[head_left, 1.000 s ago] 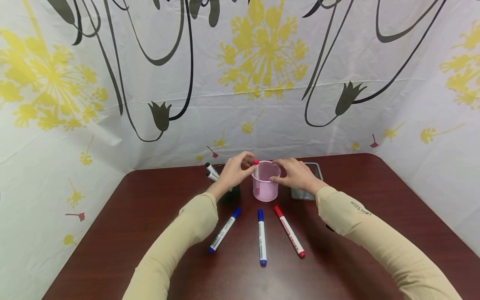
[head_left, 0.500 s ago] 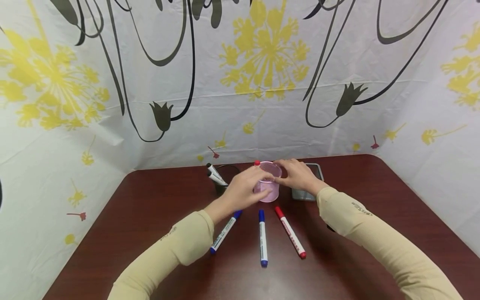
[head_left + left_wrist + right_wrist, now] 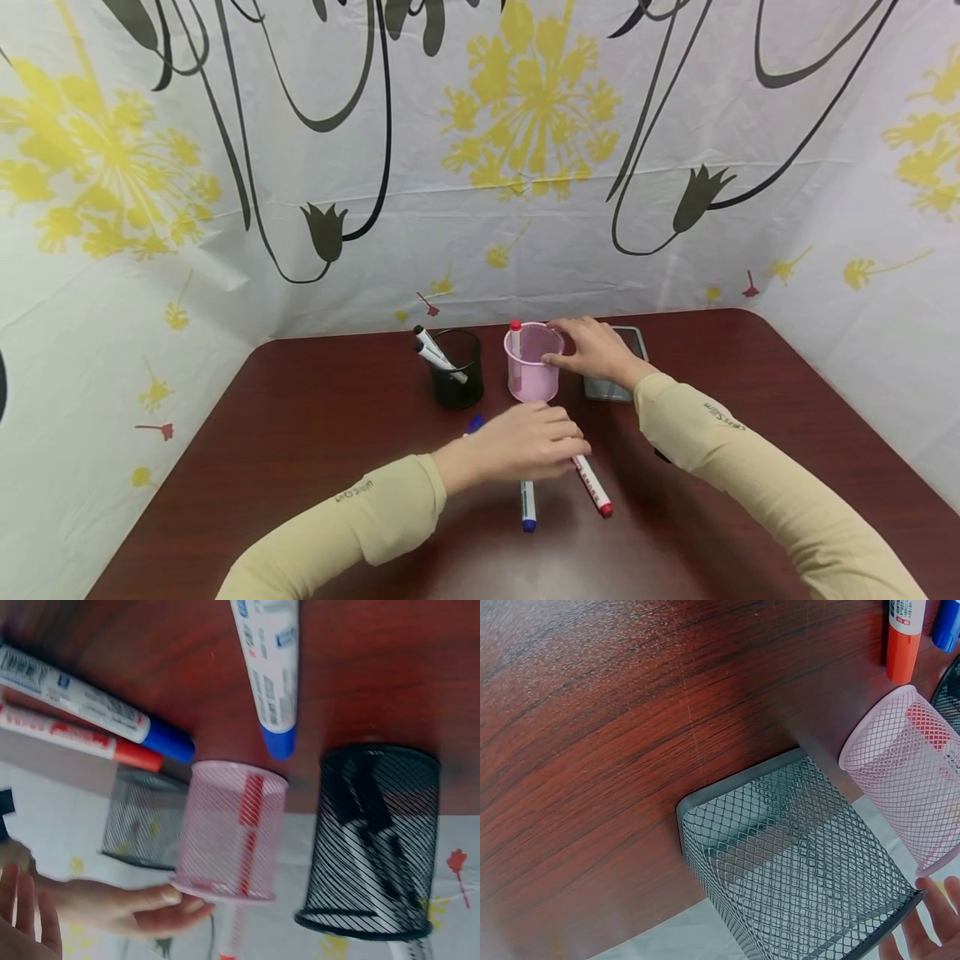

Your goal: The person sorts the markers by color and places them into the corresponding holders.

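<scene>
My left hand [image 3: 528, 442] hovers over the markers in front of the holders, its loosely bent fingers [image 3: 26, 907] holding nothing. Under and beside it lie a red marker [image 3: 594, 487], a blue marker [image 3: 528, 507] and another blue marker [image 3: 476, 424], each partly covered by the hand. My right hand [image 3: 596, 346] grips the rim of the pink mesh pen holder [image 3: 534, 379], thumb at the near side. Inside that holder stands a red-capped marker [image 3: 515, 340], also visible through the mesh in the left wrist view.
A round black mesh pen holder [image 3: 457, 387] with black-capped markers [image 3: 435, 350] stands left of the pink one. To the right, partly behind my right hand, is a square grey mesh holder [image 3: 787, 862]. A patterned white sheet [image 3: 480, 250] rises behind the dark wooden table [image 3: 337, 400].
My left hand has left the red-capped marker in the pink holder and come back toward me, over the lying markers. The right hand has stayed on the pink holder's rim.
</scene>
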Action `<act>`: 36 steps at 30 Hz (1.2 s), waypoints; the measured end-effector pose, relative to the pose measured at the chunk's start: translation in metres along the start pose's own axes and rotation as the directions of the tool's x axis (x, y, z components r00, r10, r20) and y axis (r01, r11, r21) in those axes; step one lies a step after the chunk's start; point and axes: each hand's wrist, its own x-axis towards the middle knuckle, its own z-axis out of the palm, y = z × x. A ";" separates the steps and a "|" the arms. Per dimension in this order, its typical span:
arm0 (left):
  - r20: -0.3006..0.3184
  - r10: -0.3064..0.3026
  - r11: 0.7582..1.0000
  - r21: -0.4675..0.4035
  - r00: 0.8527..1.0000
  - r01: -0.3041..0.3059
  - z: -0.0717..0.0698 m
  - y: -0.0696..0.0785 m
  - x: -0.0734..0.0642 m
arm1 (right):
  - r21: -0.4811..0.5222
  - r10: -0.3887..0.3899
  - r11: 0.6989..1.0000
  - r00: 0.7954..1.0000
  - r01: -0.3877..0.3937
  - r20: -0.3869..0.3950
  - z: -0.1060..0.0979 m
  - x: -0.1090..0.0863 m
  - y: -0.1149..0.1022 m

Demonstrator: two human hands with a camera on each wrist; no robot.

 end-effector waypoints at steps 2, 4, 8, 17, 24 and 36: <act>0.048 0.031 0.999 0.011 0.998 -0.032 0.003 0.006 0.002 | 0.003 -0.006 1.000 1.000 0.006 -0.002 0.000 0.000 0.000; 0.097 0.064 0.997 0.043 0.993 -0.069 0.006 0.011 0.003 | 0.009 -0.002 1.000 1.000 0.002 0.001 0.000 0.000 0.000; 0.172 0.123 0.986 0.094 0.977 -0.140 0.013 0.020 0.006 | 0.018 0.006 1.000 1.000 -0.007 0.017 -0.001 0.000 0.002; 0.222 0.178 0.969 0.128 0.959 -0.209 0.030 0.028 0.010 | 0.030 0.020 0.999 0.999 -0.021 0.036 -0.003 0.000 0.001; 0.247 0.175 0.971 0.115 0.953 -0.208 0.042 0.030 0.011 | 0.032 0.039 0.999 0.998 -0.041 0.043 -0.001 -0.001 0.001; 0.289 0.165 0.972 0.114 0.943 -0.205 0.051 0.032 0.012 | 0.026 0.035 0.999 0.999 -0.036 0.041 -0.002 -0.001 0.000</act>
